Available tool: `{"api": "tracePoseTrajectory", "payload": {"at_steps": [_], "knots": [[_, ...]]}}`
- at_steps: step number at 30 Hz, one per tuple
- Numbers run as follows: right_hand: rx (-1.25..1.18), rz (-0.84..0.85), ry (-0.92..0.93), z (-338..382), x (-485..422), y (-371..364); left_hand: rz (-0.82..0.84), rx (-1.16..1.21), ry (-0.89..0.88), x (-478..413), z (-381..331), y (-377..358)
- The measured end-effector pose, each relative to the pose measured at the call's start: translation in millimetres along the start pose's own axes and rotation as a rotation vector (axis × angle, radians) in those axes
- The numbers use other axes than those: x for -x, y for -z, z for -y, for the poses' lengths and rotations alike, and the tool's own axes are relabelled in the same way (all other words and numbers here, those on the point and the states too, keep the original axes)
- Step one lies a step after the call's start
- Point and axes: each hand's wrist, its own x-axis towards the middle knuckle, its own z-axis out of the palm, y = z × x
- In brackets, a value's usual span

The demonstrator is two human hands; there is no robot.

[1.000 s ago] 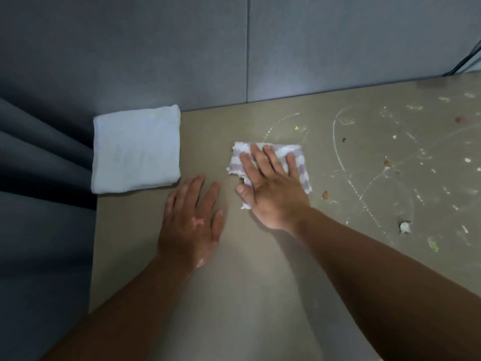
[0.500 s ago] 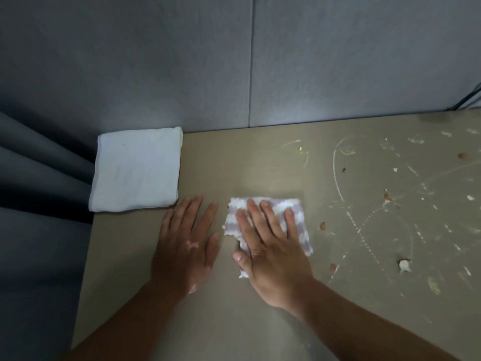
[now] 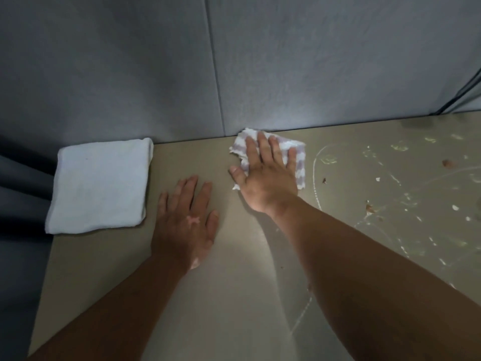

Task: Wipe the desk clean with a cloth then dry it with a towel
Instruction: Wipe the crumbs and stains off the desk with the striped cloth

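While our right hand (image 3: 265, 178) lies flat, its fingers (image 3: 263, 147) straight and slightly spread, it presses the striped cloth (image 3: 300, 168) onto the desk (image 3: 234, 295), fingertips nearly at the wall (image 3: 286, 74). On the thumb side our left hand (image 3: 184, 225) rests flat with its fingers spread, and the folded towel (image 3: 100, 186) lies beyond it. Crumbs (image 3: 369, 207) and smears lie past the little finger. We fear the cloth may bunch or slip, since flat fingers grip nothing, and a hard sweep could scatter crumbs.

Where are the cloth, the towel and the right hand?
cloth (image 3: 301, 166), head view, striped right edge.
towel (image 3: 100, 186), head view, its middle.
right hand (image 3: 265, 178), head view, back of the hand.
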Motion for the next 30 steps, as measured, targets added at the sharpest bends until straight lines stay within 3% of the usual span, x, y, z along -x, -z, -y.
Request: {"api": "tracePoseTrajectory", "payload": {"at_steps": [11,16,19,28,30], "knots": [[-0.097,-0.176,-0.521,-173.1,15.4,33.7,0.022,-0.030,0.055,-21.7,-17.7,-2.7],[-0.142,-0.147,-0.626,-170.0,17.8,34.9,0.026,-0.021,0.069,-23.5,-20.5,-1.7],[-0.123,-0.153,-0.553,-133.9,25.3,25.0,0.008,-0.026,0.058,-23.7,-20.8,-1.7],[0.000,-0.029,-0.143,-37.6,79.8,-12.5,0.069,-0.010,0.067,-24.1,-19.9,-1.9],[0.008,-0.066,-0.020,-16.8,104.9,-26.5,0.076,-0.008,0.069,-24.1,-17.8,-3.6]]}}
